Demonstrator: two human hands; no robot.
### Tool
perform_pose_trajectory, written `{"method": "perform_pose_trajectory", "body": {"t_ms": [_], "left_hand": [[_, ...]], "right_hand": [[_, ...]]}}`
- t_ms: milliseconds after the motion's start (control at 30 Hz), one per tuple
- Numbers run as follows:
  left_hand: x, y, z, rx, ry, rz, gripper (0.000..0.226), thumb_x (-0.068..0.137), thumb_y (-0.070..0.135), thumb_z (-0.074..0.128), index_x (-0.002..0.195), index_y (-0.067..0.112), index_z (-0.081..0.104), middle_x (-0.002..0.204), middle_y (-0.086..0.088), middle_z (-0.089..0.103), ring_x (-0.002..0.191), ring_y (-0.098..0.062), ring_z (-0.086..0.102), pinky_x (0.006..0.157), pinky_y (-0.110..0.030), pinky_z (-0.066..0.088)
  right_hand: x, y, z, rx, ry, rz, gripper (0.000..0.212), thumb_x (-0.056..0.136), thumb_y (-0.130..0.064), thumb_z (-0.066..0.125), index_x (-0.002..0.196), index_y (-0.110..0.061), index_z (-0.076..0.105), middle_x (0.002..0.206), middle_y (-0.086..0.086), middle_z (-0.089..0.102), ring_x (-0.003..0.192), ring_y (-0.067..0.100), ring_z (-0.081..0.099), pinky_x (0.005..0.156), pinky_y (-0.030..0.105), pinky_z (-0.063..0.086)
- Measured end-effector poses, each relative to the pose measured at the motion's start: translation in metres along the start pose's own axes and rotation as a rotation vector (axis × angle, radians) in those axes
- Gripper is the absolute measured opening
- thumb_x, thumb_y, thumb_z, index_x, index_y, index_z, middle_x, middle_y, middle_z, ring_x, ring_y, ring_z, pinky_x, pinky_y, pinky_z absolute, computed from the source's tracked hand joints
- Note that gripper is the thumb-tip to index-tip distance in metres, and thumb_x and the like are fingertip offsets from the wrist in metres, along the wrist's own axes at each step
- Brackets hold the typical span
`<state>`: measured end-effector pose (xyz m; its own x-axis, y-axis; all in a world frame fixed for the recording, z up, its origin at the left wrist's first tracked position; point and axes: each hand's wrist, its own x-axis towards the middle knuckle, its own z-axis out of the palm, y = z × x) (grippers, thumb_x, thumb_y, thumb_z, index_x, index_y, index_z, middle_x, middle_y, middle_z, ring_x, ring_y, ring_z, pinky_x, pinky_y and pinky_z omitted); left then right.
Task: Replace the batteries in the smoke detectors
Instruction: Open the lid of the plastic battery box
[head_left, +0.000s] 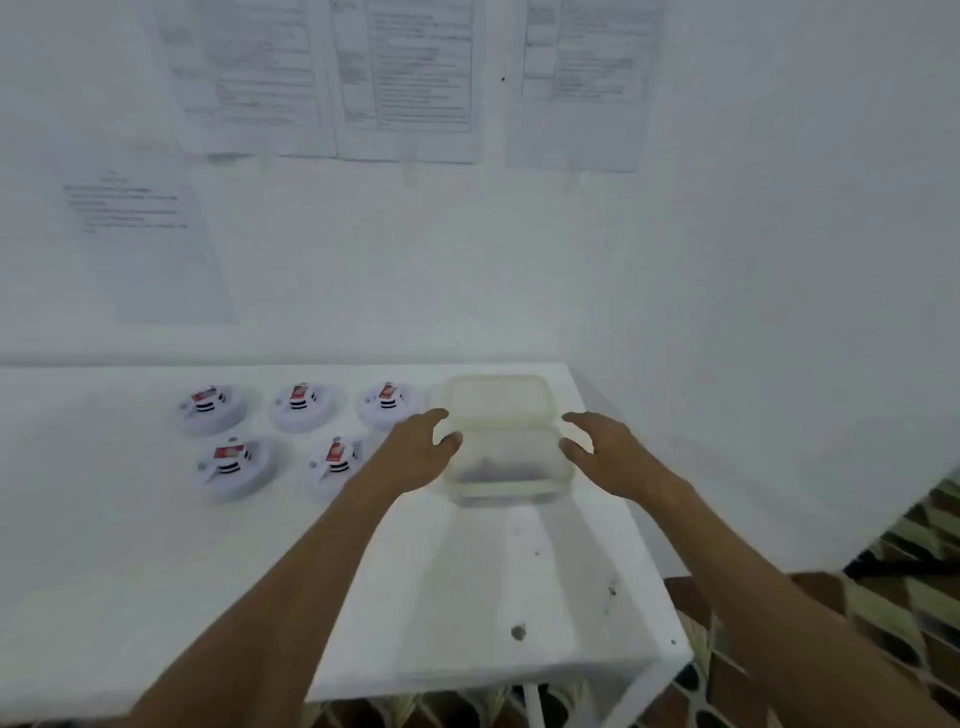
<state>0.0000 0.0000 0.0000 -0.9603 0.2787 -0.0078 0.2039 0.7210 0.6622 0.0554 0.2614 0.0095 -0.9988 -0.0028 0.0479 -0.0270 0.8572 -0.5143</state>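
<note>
While we lean over the white table, our left hand and right hand sit on either side of the clear plastic container, fingers loosely spread and gripping nothing; whether they touch its walls we cannot tell. That container stands with its lid hinged back behind it, and something dark and blurred lies inside. Left of the container, five smoke detectors lie on the table in two rows, red-labelled batteries showing. Printed sheets hang on the wall above the container.
</note>
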Motion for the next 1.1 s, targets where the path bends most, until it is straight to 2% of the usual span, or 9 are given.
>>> {"method": "perform_pose_trajectory", "body": {"t_ms": [100,200,300,500,700,800,867,967,1100], "left_hand": [[-0.01,0.003,0.016,-0.022,0.029,-0.096,0.056,0.097,0.039,0.049,0.146,0.016,0.035,0.146,-0.007,0.044,0.135,-0.022,0.039,0.108,-0.032,0.032],[-0.016,0.005,0.026,-0.044,0.037,-0.154,0.055,0.097,0.037,0.051,0.146,0.017,0.036,0.139,-0.009,0.051,0.13,-0.022,0.046,0.102,-0.031,0.037],[-0.014,0.008,0.029,-0.087,0.087,-0.173,0.056,0.094,0.038,0.056,0.144,0.02,0.038,0.134,-0.01,0.056,0.123,-0.022,0.052,0.098,-0.031,0.042],[-0.013,0.008,0.031,-0.173,0.073,-0.188,0.065,0.089,0.044,0.06,0.146,0.023,0.035,0.14,-0.008,0.051,0.121,-0.023,0.054,0.095,-0.045,0.051],[-0.024,0.001,0.04,-0.285,0.047,-0.232,0.075,0.083,0.046,0.068,0.146,0.025,0.032,0.13,-0.001,0.055,0.113,-0.018,0.055,0.092,-0.041,0.053],[-0.025,0.003,0.044,-0.343,0.03,-0.25,0.077,0.087,0.039,0.067,0.149,0.024,0.023,0.129,-0.002,0.051,0.111,-0.017,0.05,0.089,-0.032,0.047],[-0.023,0.002,0.044,-0.381,0.007,-0.256,0.078,0.088,0.037,0.067,0.149,0.025,0.02,0.128,-0.004,0.049,0.111,-0.019,0.051,0.091,-0.035,0.048],[-0.023,0.002,0.042,-0.417,-0.034,-0.269,0.079,0.088,0.039,0.066,0.149,0.029,0.018,0.129,-0.009,0.049,0.113,-0.024,0.052,0.096,-0.043,0.05],[-0.026,0.004,0.041,-0.45,-0.098,-0.26,0.074,0.092,0.033,0.062,0.15,0.025,0.016,0.124,-0.008,0.049,0.11,-0.024,0.053,0.084,-0.032,0.049]], "right_hand": [[0.0,0.015,0.003,0.1,-0.041,0.046,0.053,0.101,-0.034,0.051,0.148,-0.014,0.04,0.151,0.009,0.044,0.136,0.025,0.043,0.114,0.034,0.031],[0.002,0.018,0.012,0.204,-0.104,0.092,0.057,0.099,-0.042,0.053,0.149,-0.021,0.038,0.146,0.009,0.048,0.124,0.025,0.054,0.106,0.035,0.041],[0.004,0.021,0.019,0.297,-0.121,0.105,0.059,0.097,-0.046,0.054,0.149,-0.026,0.036,0.142,0.009,0.052,0.121,0.025,0.057,0.101,0.035,0.046],[0.005,0.023,0.034,0.459,-0.049,0.156,0.052,0.094,-0.048,0.058,0.14,-0.028,0.045,0.126,0.01,0.06,0.11,0.023,0.06,0.095,0.044,0.053],[-0.006,0.034,0.039,0.534,-0.058,0.14,0.036,0.092,-0.045,0.062,0.124,-0.036,0.048,0.11,0.01,0.062,0.095,0.025,0.064,0.066,0.026,0.059],[-0.009,0.037,0.039,0.57,-0.107,0.126,0.035,0.093,-0.046,0.061,0.122,-0.042,0.043,0.105,0.006,0.064,0.1,0.029,0.062,0.075,0.035,0.059],[-0.009,0.038,0.039,0.57,-0.144,0.105,0.036,0.094,-0.046,0.058,0.125,-0.045,0.039,0.102,-0.001,0.064,0.102,0.029,0.06,0.083,0.043,0.059],[-0.007,0.036,0.038,0.556,-0.183,0.083,0.038,0.097,-0.045,0.052,0.131,-0.044,0.034,0.104,-0.001,0.062,0.099,0.024,0.061,0.082,0.039,0.059],[-0.008,0.036,0.039,0.562,-0.199,0.048,0.043,0.099,-0.043,0.05,0.139,-0.04,0.034,0.119,0.004,0.06,0.095,0.019,0.064,0.076,0.032,0.06]]}}
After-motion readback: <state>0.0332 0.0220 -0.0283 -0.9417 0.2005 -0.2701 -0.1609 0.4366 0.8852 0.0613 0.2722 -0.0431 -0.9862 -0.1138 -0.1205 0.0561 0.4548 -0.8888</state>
